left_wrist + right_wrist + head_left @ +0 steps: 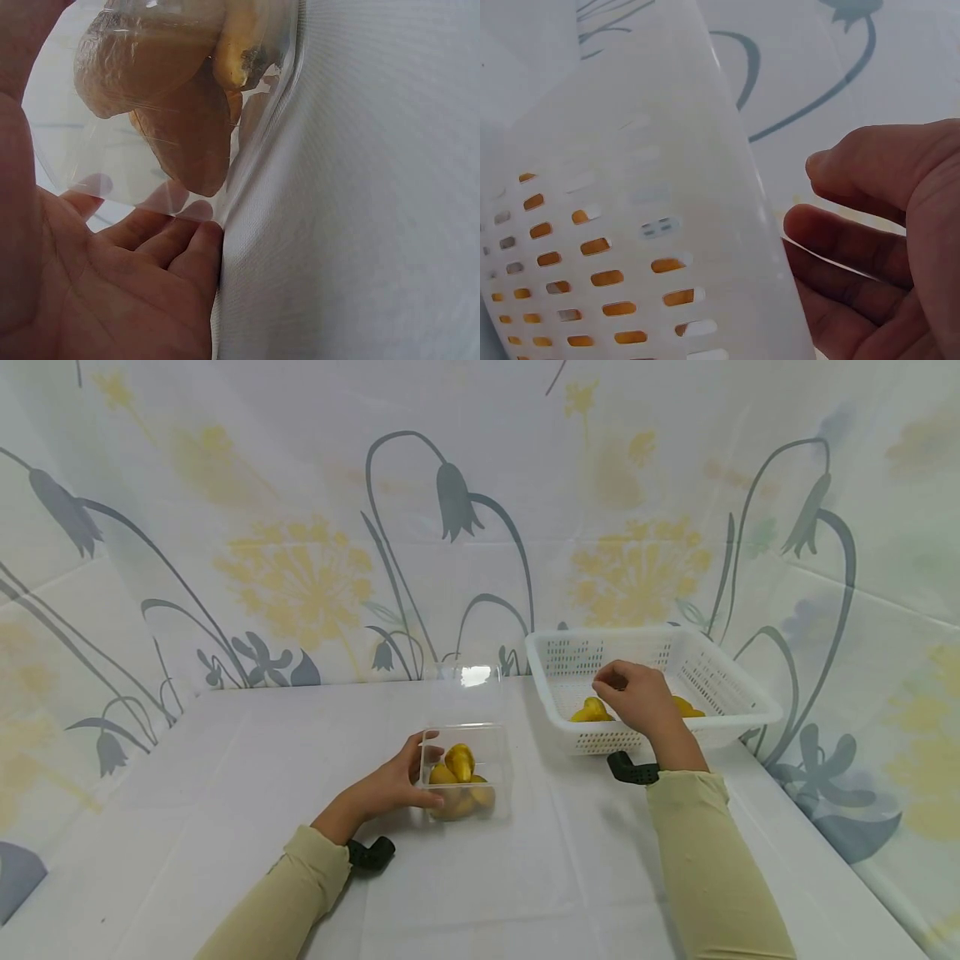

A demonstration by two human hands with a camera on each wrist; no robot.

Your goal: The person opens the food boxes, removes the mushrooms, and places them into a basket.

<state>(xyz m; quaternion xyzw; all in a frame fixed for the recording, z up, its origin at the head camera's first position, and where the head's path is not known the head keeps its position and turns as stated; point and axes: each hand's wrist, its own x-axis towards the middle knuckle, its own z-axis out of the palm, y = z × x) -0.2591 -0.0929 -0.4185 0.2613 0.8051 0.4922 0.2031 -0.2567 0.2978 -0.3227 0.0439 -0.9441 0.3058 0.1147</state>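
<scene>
A clear plastic box (498, 745) stands mid-table with several yellow pear-shaped fruits (459, 762) inside. My left hand (393, 783) grips its left side, thumb at the front and fingers around the side and back. In the left wrist view the fingertips show through the transparent wall (112, 169), low beside the tablecloth. Over the white perforated basket (592, 743) hovers my right hand (641, 695), fingers loosely bent and nothing between thumb and forefinger. Yellow fruits (592, 710) lie in the basket below it, partly hidden by the hand and front wall.
The box's clear lid (465, 693) stands raised at its back, with a bright glare on it. A flower-printed cloth (300, 527) hangs behind and at both sides. White cloth (247, 760) covers the table. The basket's rim rises around the right hand.
</scene>
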